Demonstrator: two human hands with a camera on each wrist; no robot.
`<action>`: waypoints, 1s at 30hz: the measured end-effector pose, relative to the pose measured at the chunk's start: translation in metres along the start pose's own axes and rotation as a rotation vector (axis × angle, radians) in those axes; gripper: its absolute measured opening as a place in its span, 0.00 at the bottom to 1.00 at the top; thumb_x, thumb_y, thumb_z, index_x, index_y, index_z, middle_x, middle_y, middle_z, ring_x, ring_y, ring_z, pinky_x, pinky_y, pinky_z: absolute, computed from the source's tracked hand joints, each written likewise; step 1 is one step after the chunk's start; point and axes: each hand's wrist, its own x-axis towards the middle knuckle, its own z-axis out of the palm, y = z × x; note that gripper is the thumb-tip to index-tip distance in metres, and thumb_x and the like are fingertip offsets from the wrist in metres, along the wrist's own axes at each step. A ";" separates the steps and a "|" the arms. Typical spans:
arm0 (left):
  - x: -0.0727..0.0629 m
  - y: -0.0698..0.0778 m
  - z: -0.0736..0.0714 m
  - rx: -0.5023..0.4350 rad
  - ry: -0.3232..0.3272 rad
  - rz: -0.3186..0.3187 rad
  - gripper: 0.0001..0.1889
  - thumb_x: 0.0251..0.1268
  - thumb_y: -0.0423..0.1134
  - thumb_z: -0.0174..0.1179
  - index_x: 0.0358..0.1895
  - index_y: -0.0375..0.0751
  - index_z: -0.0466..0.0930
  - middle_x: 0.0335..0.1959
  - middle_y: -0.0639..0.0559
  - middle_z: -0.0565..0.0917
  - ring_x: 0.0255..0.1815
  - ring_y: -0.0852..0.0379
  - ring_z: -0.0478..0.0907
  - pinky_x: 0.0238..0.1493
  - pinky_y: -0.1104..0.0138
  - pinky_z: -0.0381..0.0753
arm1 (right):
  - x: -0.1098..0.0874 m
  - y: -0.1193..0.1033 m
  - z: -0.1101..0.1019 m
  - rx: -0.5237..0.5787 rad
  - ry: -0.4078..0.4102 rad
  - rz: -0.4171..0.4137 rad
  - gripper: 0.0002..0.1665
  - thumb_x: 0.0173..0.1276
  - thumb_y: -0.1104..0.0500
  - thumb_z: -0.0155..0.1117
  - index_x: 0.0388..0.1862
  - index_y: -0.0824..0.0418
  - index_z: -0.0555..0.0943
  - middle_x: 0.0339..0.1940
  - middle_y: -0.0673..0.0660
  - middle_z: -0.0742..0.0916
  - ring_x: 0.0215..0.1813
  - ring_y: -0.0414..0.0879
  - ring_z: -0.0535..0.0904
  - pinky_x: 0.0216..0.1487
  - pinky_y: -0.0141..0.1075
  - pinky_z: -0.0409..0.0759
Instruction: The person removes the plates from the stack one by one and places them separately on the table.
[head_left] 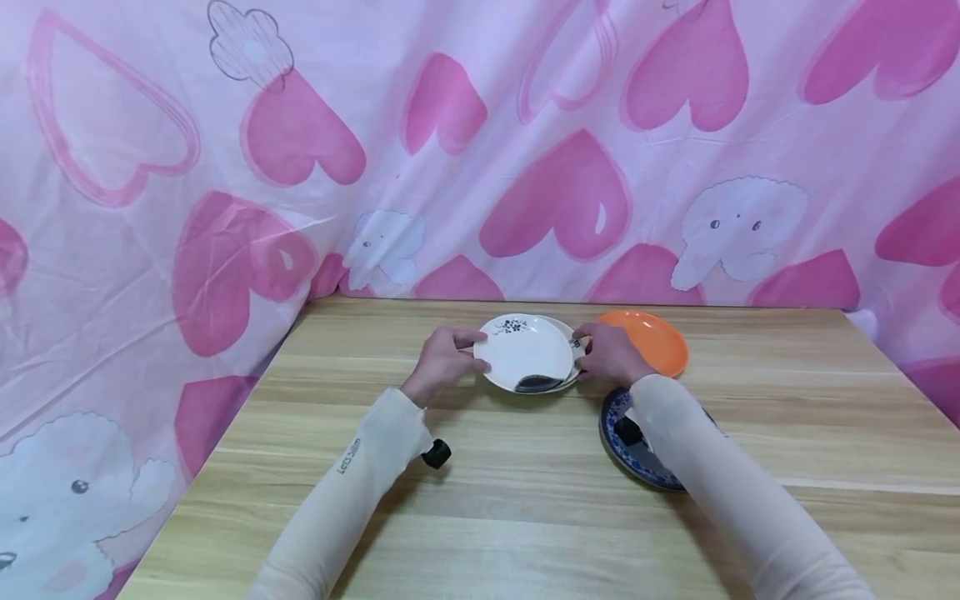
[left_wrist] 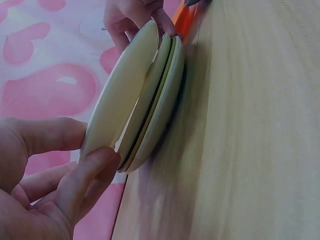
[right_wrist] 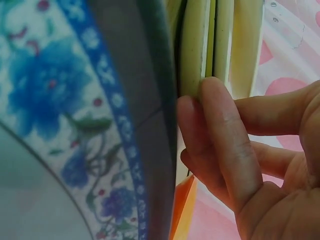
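Note:
A white plate (head_left: 528, 354) with dark flower sprigs and a dark leaf-like patch lies uppermost over a stack of pale plates (left_wrist: 159, 100). My left hand (head_left: 442, 362) pinches this top plate's left rim between thumb and fingers. On that side a gap shows between it and the stack below. At the opposite side my right hand (head_left: 609, 354) holds the stack's right edge, fingertips (right_wrist: 216, 92) against the rims. A second sprig shows on the plate beneath, near the right fingers.
An orange plate (head_left: 660, 343) lies just beyond my right hand. Nearer, a plate with a blue floral border (head_left: 637, 462) sits partly hidden under my right forearm. Wooden tabletop (head_left: 517, 517) spreads in front, and a pink heart-patterned cloth (head_left: 450, 192) hangs along the back and left.

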 end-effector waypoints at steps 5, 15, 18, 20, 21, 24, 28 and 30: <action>-0.006 -0.002 -0.003 -0.052 -0.030 -0.012 0.28 0.48 0.24 0.70 0.58 0.37 0.82 0.61 0.40 0.83 0.58 0.45 0.85 0.50 0.66 0.87 | -0.001 0.000 0.000 0.002 0.005 -0.014 0.31 0.64 0.64 0.64 0.67 0.66 0.74 0.47 0.67 0.85 0.39 0.50 0.82 0.38 0.35 0.82; -0.023 -0.003 -0.012 -0.023 -0.113 -0.020 0.28 0.51 0.23 0.68 0.60 0.39 0.81 0.64 0.41 0.81 0.59 0.44 0.83 0.53 0.64 0.86 | 0.001 0.003 0.000 0.008 0.014 -0.039 0.27 0.64 0.64 0.66 0.63 0.65 0.79 0.43 0.65 0.86 0.35 0.46 0.84 0.38 0.34 0.82; -0.029 -0.006 -0.017 -0.005 -0.162 -0.015 0.28 0.52 0.24 0.68 0.60 0.40 0.82 0.65 0.42 0.81 0.60 0.44 0.83 0.52 0.64 0.87 | 0.002 0.004 0.000 0.023 0.013 -0.035 0.26 0.64 0.64 0.66 0.63 0.64 0.80 0.44 0.66 0.86 0.34 0.45 0.84 0.40 0.35 0.84; -0.032 -0.008 -0.021 -0.002 -0.207 -0.011 0.28 0.52 0.24 0.68 0.60 0.41 0.82 0.66 0.43 0.80 0.61 0.45 0.82 0.52 0.64 0.87 | 0.003 0.004 0.000 0.036 0.014 -0.024 0.26 0.64 0.64 0.67 0.63 0.64 0.80 0.45 0.65 0.87 0.33 0.44 0.85 0.40 0.34 0.83; -0.033 -0.010 -0.023 -0.002 -0.236 -0.008 0.27 0.52 0.24 0.68 0.60 0.41 0.82 0.67 0.43 0.79 0.62 0.45 0.82 0.53 0.64 0.87 | 0.003 0.005 0.000 0.039 0.014 -0.025 0.26 0.64 0.64 0.66 0.63 0.64 0.80 0.44 0.66 0.87 0.33 0.44 0.85 0.39 0.34 0.83; -0.036 -0.015 -0.028 0.003 -0.330 0.008 0.28 0.52 0.24 0.69 0.60 0.41 0.82 0.67 0.43 0.80 0.63 0.46 0.81 0.54 0.64 0.86 | 0.004 0.004 0.000 0.051 0.015 -0.024 0.27 0.63 0.65 0.66 0.63 0.65 0.80 0.43 0.65 0.86 0.31 0.43 0.84 0.34 0.31 0.82; -0.039 -0.020 -0.033 0.000 -0.453 0.029 0.28 0.53 0.24 0.69 0.61 0.39 0.81 0.63 0.42 0.82 0.60 0.48 0.83 0.55 0.64 0.86 | 0.004 0.004 0.000 0.049 0.019 -0.029 0.28 0.63 0.66 0.64 0.63 0.66 0.79 0.42 0.65 0.86 0.32 0.44 0.83 0.32 0.30 0.79; -0.040 -0.021 -0.033 0.000 -0.490 0.028 0.28 0.53 0.25 0.70 0.61 0.40 0.81 0.61 0.42 0.84 0.59 0.49 0.84 0.54 0.65 0.86 | 0.005 0.003 -0.001 0.053 0.015 -0.020 0.28 0.63 0.66 0.64 0.64 0.65 0.79 0.43 0.65 0.86 0.34 0.45 0.83 0.33 0.30 0.80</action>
